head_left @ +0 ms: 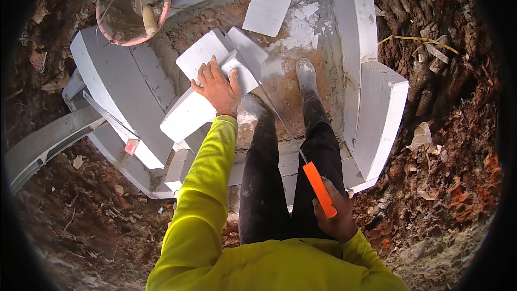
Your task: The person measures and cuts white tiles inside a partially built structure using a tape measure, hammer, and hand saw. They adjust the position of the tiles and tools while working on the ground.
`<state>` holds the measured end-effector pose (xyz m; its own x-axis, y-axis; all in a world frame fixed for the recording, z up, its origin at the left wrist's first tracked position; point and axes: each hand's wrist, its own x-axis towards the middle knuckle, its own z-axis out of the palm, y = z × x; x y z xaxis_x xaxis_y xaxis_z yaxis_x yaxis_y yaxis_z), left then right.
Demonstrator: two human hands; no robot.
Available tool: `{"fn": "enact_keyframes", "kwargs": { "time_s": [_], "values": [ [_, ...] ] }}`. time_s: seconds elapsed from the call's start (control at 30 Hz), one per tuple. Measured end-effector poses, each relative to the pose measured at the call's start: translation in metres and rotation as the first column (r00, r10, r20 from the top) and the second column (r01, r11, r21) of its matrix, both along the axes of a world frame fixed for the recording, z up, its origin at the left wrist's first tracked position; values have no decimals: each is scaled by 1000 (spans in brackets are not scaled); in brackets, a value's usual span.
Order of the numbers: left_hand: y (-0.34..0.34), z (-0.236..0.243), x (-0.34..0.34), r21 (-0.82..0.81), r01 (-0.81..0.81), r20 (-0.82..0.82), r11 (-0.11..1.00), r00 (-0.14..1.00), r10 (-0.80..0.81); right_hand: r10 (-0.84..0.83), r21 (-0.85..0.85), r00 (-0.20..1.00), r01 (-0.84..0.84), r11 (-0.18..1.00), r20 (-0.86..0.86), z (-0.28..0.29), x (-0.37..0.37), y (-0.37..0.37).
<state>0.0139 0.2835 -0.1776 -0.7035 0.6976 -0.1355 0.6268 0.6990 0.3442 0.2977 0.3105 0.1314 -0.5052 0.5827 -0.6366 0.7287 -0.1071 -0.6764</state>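
My left hand [218, 87] lies on a white building block [188, 114], fingers apart and pressing on its top. The thumb rests by a smaller white block piece [240, 73] at the block's right side. My right hand [337, 213] is closed round the orange handle of a handsaw [320, 188], low at the right in front of my leg. Its thin blade runs up and left, seen nearly edge-on, and reaches the right side of the blocks. Whether its teeth are in a cut I cannot tell.
Low white block walls [366, 113] surround my booted feet. A loose square block piece [267, 11] and white chips [307, 11] lie at the far side. A bucket [161, 28] with a trowel stands far left. A metal frame [51, 134] leans in from the left; rough soil lies outside.
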Motion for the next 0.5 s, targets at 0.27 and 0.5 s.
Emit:
{"fn": "enact_keyframes", "kwargs": {
  "time_s": [0.27, 0.5],
  "values": [
    [9, -4, 10, -123, -55, -164, 991, 986, 34, 36, 13, 996, -35, 999, -76, 12, -5, 17],
    [9, -10, 11, -96, -58, -137, 994, 990, 45, 96, -57, 995, -96, 994, -3, 5, 4, 25]
  ]
}}
